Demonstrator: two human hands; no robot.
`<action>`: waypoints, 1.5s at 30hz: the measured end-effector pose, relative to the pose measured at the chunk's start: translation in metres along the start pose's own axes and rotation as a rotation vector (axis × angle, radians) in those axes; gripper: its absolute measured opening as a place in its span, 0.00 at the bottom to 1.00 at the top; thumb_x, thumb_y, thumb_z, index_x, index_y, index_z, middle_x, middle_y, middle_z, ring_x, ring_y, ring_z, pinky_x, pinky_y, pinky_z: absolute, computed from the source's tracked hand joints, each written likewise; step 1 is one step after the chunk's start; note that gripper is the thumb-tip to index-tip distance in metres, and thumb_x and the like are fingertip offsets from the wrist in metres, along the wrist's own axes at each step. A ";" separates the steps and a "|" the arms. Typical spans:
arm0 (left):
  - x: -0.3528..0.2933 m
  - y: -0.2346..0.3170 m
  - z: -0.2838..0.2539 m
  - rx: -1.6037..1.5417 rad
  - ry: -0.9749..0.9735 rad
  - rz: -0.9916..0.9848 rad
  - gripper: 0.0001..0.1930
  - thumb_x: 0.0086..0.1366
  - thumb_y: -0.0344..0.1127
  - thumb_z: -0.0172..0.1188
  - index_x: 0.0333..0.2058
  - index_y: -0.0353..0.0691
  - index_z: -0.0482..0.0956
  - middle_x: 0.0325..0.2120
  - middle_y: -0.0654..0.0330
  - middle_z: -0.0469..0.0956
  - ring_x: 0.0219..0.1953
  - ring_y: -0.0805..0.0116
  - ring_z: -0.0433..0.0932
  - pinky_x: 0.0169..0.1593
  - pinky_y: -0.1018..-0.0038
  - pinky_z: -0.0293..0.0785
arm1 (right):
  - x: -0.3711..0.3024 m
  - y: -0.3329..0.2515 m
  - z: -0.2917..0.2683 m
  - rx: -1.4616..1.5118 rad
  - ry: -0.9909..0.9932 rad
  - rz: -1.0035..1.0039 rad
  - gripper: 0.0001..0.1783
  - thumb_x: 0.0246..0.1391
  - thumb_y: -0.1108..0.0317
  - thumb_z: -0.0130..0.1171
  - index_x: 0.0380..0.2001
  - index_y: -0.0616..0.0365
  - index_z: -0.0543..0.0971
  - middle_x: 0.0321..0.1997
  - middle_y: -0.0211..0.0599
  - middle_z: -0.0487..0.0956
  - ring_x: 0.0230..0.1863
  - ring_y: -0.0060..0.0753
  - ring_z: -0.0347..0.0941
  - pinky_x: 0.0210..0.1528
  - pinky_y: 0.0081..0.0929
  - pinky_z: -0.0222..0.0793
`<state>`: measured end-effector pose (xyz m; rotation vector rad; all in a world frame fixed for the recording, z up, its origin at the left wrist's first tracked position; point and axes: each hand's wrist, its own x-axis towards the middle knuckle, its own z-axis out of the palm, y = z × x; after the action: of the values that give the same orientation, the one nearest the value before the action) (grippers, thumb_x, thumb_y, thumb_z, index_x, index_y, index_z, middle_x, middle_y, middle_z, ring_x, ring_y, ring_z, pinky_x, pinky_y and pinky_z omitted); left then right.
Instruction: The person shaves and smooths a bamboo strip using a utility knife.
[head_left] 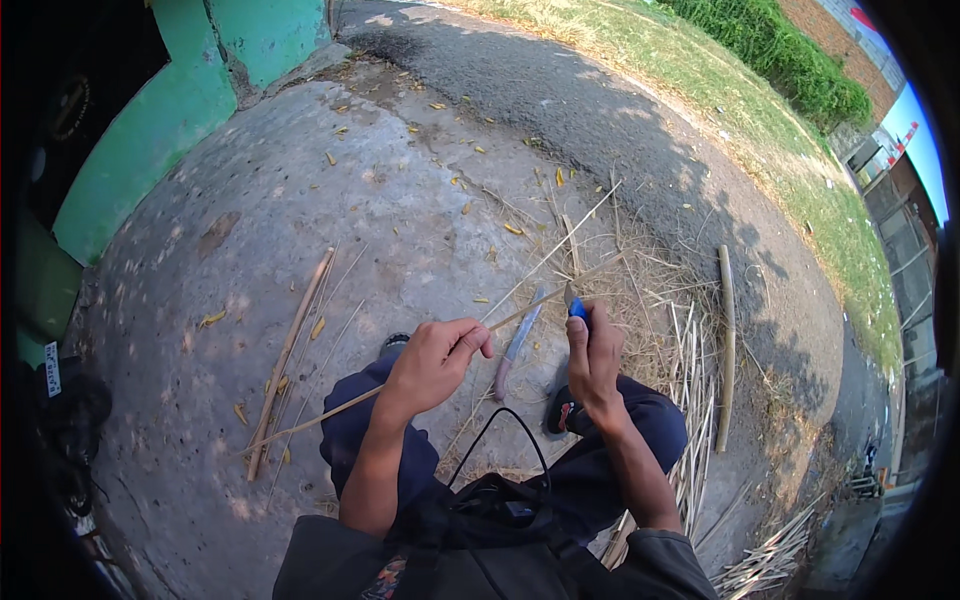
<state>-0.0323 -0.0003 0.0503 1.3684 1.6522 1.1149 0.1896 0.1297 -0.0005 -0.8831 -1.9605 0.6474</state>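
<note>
A long, thin bamboo strip (pixel 335 408) runs slantwise in front of me, from the lower left up toward the right. My left hand (pixel 432 368) is closed round its middle part, thumb on top. Closed in my right hand (pixel 597 358) is a small blue-handled knife (pixel 577 308), its short blade at the strip or just beside it; I cannot tell whether they touch. Between my feet lies a larger knife (pixel 517 345) with a greyish blade and a brownish-purple handle. A pale second strip (pixel 555 248) also stretches away from near my left hand.
Bamboo shavings (pixel 640 290) litter the concrete ahead to the right. A heap of split strips (pixel 692 400) lies by my right leg, with a thick bamboo pole (pixel 726 350) beyond it. Another bamboo piece (pixel 290 365) rests at left. A green wall (pixel 150 165) stands far left.
</note>
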 end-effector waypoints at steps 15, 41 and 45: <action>0.004 -0.006 -0.001 -0.068 -0.119 0.008 0.17 0.79 0.38 0.52 0.29 0.37 0.77 0.18 0.72 0.62 0.24 0.80 0.58 0.29 0.75 0.57 | -0.002 -0.020 0.013 -0.104 -0.201 -0.180 0.17 0.70 0.56 0.61 0.35 0.59 0.74 0.19 0.47 0.75 0.19 0.56 0.75 0.23 0.45 0.65; -0.007 -0.007 -0.004 -0.141 -0.074 -0.018 0.15 0.82 0.36 0.48 0.34 0.37 0.76 0.16 0.71 0.63 0.21 0.81 0.59 0.27 0.75 0.59 | 0.040 0.034 -0.035 -0.040 0.273 0.037 0.21 0.77 0.55 0.48 0.32 0.61 0.70 0.17 0.40 0.66 0.18 0.37 0.62 0.24 0.39 0.55; -0.005 -0.008 0.002 -0.069 0.023 0.043 0.15 0.81 0.36 0.49 0.34 0.36 0.75 0.16 0.67 0.65 0.21 0.78 0.62 0.27 0.74 0.62 | 0.011 -0.007 -0.003 -0.054 -0.076 -0.101 0.15 0.71 0.59 0.57 0.36 0.60 0.72 0.20 0.48 0.71 0.20 0.55 0.73 0.25 0.44 0.63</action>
<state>-0.0331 -0.0051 0.0418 1.3576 1.5922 1.2056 0.1859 0.1343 0.0109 -0.7963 -2.0848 0.5797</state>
